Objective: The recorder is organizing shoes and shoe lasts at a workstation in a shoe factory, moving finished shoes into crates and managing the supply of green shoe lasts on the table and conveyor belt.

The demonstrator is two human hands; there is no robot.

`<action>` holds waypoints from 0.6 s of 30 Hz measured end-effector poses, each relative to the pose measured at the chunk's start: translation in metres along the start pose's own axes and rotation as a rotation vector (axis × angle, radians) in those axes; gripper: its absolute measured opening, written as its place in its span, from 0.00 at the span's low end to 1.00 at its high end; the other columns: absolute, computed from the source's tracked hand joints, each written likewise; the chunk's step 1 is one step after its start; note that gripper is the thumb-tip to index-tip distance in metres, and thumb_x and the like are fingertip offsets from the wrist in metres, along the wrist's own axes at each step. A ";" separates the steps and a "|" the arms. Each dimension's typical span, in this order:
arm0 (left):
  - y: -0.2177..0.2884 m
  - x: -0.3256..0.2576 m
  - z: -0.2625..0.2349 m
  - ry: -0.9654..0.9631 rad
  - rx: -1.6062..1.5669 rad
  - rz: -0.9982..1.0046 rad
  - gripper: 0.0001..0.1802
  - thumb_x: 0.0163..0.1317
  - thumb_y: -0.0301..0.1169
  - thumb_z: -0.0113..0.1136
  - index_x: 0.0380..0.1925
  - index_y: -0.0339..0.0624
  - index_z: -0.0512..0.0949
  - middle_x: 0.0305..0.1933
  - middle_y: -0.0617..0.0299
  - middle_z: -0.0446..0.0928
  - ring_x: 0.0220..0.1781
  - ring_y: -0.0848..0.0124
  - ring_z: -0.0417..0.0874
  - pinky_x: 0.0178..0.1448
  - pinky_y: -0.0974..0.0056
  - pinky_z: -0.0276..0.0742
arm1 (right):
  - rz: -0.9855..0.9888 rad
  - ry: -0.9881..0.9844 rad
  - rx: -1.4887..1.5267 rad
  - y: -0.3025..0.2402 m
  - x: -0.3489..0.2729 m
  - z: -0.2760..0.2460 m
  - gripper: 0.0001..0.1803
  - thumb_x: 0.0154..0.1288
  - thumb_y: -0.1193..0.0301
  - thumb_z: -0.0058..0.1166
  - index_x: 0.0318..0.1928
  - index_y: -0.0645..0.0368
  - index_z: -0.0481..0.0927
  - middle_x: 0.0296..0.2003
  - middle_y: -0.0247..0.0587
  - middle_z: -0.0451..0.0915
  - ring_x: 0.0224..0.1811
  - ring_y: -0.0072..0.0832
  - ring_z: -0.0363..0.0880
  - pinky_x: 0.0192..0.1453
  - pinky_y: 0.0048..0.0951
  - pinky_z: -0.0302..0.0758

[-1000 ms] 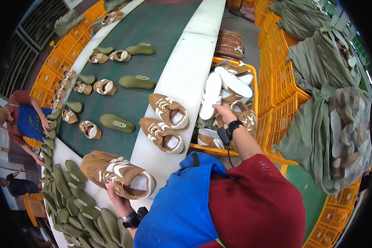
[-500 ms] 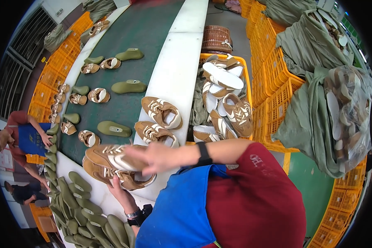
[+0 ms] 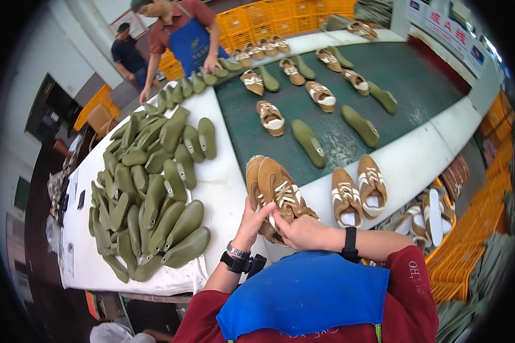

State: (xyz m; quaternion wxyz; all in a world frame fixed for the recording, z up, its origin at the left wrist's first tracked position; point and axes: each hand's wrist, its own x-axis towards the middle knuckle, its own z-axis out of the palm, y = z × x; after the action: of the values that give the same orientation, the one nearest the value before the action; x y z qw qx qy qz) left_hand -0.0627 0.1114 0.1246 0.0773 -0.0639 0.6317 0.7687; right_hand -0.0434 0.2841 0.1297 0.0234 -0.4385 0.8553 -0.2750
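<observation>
Both hands [image 3: 280,228] grip 2 tan shoes [image 3: 277,191] above.

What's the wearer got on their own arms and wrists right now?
Dark red short sleeves under a blue apron bib. The left hand has a metal-link bracelet and a black strap at the wrist; the right hand has a black band. Both forearms are bare, no gloves.

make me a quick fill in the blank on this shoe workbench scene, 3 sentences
1. Both hands, the left hand and the right hand, hold a pair of tan ____.
2. The heap of shoe lasts on the white table is coloured ____.
3. The dark belt carries shoes and lasts, and ____ tan sneakers lie on the white strip right of the hands.

Missing words: sneakers; green; two
</observation>
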 end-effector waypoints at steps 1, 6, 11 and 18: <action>0.003 0.002 -0.006 0.027 -0.006 0.011 0.37 0.49 0.34 0.66 0.55 0.32 0.58 0.52 0.53 0.69 0.54 0.68 0.71 0.58 0.65 0.66 | -0.017 -0.029 -0.058 0.001 0.008 0.001 0.35 0.53 0.70 0.50 0.59 0.76 0.54 0.15 0.49 0.73 0.13 0.42 0.73 0.17 0.38 0.70; 0.039 0.032 -0.033 0.232 0.352 0.232 0.29 0.44 0.29 0.65 0.46 0.30 0.66 0.44 0.53 0.74 0.47 0.67 0.75 0.52 0.65 0.71 | 0.006 -0.090 0.040 -0.002 0.060 -0.036 0.38 0.52 0.66 0.56 0.60 0.70 0.56 0.26 0.51 0.75 0.24 0.42 0.77 0.28 0.38 0.74; 0.151 0.087 -0.084 0.502 0.796 0.660 0.29 0.40 0.28 0.67 0.45 0.35 0.68 0.40 0.55 0.75 0.43 0.67 0.77 0.47 0.65 0.73 | -0.089 0.310 0.033 0.045 0.060 -0.072 0.34 0.50 0.69 0.59 0.60 0.56 0.64 0.51 0.47 0.68 0.54 0.44 0.66 0.57 0.40 0.64; 0.239 0.219 -0.216 0.925 1.882 0.800 0.33 0.36 0.34 0.67 0.47 0.39 0.68 0.40 0.55 0.74 0.50 0.58 0.72 0.65 0.50 0.54 | 0.557 0.358 -0.002 0.122 -0.044 -0.100 0.19 0.51 0.77 0.56 0.47 0.63 0.74 0.42 0.51 0.76 0.42 0.45 0.76 0.46 0.36 0.73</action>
State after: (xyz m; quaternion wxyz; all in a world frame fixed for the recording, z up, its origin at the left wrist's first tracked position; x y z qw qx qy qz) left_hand -0.3243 -0.1375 0.2693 -0.3997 -0.0517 0.9040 -0.1426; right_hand -0.1348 0.4193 0.1461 -0.0534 -0.1323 0.9333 -0.3296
